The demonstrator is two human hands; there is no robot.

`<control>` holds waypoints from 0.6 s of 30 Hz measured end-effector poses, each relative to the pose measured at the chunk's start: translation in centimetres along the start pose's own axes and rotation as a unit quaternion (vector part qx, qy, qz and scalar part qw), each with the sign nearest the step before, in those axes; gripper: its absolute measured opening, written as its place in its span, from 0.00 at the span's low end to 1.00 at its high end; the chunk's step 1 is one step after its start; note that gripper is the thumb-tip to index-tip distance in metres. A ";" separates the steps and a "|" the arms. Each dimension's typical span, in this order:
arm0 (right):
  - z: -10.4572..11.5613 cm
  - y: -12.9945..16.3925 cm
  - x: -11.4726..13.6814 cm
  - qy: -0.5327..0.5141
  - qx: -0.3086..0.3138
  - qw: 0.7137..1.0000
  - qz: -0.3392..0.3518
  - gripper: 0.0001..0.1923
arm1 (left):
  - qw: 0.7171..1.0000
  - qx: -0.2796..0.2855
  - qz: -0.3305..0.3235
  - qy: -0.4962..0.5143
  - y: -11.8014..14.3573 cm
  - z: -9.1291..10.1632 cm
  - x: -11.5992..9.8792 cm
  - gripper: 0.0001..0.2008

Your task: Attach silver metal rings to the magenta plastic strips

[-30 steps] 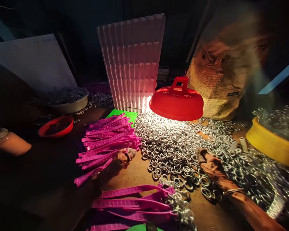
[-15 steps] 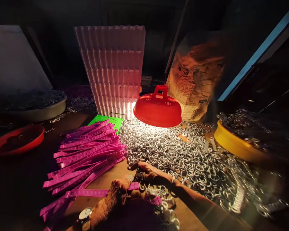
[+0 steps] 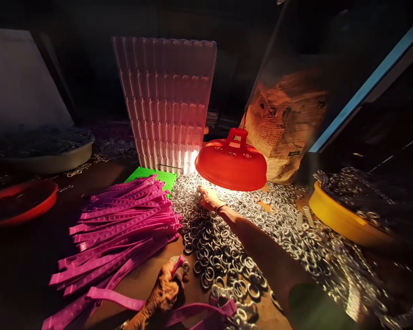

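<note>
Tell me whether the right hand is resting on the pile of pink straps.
No: the right hand lies on the metal rings under the red lamp, apart from the pink straps, while the left hand pinches one strap's end.

straps (image 3: pixel 124 215) magenta | rings (image 3: pixel 234 229) silver | lamp (image 3: pixel 231 165) red | bowl (image 3: pixel 344 220) yellow | mat (image 3: pixel 153 175) green, dotted

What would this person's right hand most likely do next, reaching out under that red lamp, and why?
Probably pinch up one ring. The right hand rests on the heap of silver metal rings under the red dome lamp, while the left hand holds a magenta plastic strap by its end, no ring visibly on it.
</note>
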State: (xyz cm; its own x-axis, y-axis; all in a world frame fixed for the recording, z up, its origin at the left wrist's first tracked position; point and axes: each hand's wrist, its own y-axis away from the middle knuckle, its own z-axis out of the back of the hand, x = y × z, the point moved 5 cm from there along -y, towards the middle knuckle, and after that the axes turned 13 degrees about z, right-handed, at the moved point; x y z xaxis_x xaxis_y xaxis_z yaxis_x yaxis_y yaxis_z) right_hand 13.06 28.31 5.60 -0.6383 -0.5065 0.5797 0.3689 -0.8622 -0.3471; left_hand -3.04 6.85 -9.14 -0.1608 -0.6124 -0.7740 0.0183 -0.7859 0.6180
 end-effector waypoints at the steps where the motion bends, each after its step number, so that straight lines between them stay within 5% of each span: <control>1: -0.2 0.0 0.0 0.001 0.008 1.000 -0.001 0.09 | 1.000 -0.004 0.005 0.018 -0.1 0.2 0.0 0.19; 10: 1.5 4.0 1.3 -0.021 -0.010 1.000 -0.007 0.07 | 0.990 0.049 -0.004 0.130 1.6 0.6 -3.2 0.21; 14: 1.4 8.7 2.5 -0.093 -0.005 0.995 -0.047 0.07 | 0.988 0.042 -0.145 0.030 4.9 1.1 -7.7 0.14; 18: -0.5 13.0 3.7 -0.268 -0.018 0.956 -0.119 0.11 | 0.942 0.058 -0.329 -0.018 6.7 0.8 -10.2 0.21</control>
State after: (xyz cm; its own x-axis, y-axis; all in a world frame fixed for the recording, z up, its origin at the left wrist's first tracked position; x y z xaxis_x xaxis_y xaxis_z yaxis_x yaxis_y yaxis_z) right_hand 15.14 15.18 2.85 -0.2597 -0.2362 0.9364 0.2278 -0.9573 -0.1783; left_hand -2.09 7.90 3.04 -0.1336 0.0097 -0.9910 -0.2045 -0.9787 0.0180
